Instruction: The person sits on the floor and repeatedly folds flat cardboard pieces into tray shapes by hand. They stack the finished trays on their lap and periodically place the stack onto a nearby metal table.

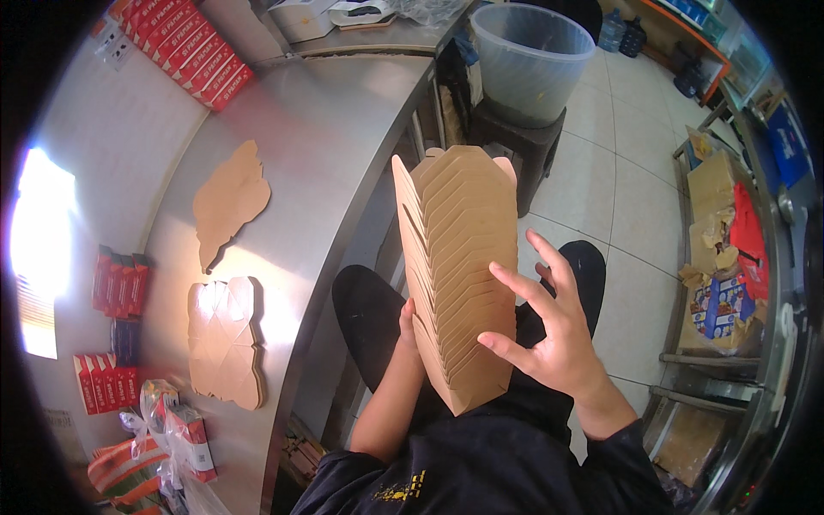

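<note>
Red cartons (190,47) line the steel counter's (326,129) far end.

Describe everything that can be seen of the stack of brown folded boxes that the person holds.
The tall stack of nested brown cardboard boxes looks like plain kraft paper, the boxes set one inside another, their layered rims showing along the left edge and scalloped flaps at the top. It stands nearly upright above the person's lap, beside the steel counter. The left hand grips its lower left side; the right hand touches its right face with spread fingers.
</note>
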`<state>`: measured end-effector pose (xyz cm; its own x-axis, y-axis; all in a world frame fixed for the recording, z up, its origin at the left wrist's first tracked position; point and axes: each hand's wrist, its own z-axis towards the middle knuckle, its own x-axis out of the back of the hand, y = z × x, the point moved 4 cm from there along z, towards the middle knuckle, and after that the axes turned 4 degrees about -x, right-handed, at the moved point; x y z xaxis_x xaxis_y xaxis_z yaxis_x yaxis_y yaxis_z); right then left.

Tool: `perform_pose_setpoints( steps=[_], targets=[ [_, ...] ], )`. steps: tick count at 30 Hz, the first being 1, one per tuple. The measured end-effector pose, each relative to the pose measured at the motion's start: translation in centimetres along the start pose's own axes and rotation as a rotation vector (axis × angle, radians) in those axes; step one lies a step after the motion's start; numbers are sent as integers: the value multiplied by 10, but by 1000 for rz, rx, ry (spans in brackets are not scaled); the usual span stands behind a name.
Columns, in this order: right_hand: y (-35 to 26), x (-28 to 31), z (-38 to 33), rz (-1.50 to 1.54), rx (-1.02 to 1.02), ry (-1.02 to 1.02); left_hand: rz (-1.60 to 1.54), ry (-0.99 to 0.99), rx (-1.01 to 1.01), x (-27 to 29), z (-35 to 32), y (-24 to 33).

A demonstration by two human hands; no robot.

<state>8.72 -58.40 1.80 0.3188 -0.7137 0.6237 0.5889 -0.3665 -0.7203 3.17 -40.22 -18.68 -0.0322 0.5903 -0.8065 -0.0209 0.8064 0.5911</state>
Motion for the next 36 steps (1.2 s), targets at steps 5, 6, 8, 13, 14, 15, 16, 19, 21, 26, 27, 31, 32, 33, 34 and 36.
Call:
perform_pose_setpoints(
  steps=[5,6,8,13,14,15,16,19,21,26,27,31,32,33,34,36],
  targets=[
    [2,0,3,-44,22,12,-95,78,44,5,-3,-2],
    [1,1,3,-46,22,21,-98,84,47,6,-2,-4],
    [-1,2,4,-49,25,40,-88,73,49,8,-1,-6],
    [0,3,6,-62,36,43,-79,69,61,11,0,-8],
    [0,2,7,-67,37,40,-78,69,62,12,0,-9],
    [0,3,7,-65,32,48,-78,70,64,12,-1,-9],
    [0,4,7,-63,26,57,-80,70,66,13,-1,-10],
    [0,6,8,-66,26,68,-79,73,69,15,0,-12],
    [0,7,9,-76,33,69,-79,71,71,16,1,-12],
    [-3,12,10,-50,16,103,-71,66,82,17,2,-13],
    [-3,12,10,-45,20,100,-71,68,81,18,3,-13],
    [-1,13,14,-53,42,72,-67,65,88,18,4,-15],
    [-1,13,14,-61,49,61,-68,64,90,18,4,-15],
    [-2,14,14,-53,43,69,-67,63,89,18,5,-15],
    [-4,14,14,-45,37,77,-66,63,90,18,5,-15],
    [-5,16,14,-44,31,94,-64,62,90,18,6,-15]
  ],
)
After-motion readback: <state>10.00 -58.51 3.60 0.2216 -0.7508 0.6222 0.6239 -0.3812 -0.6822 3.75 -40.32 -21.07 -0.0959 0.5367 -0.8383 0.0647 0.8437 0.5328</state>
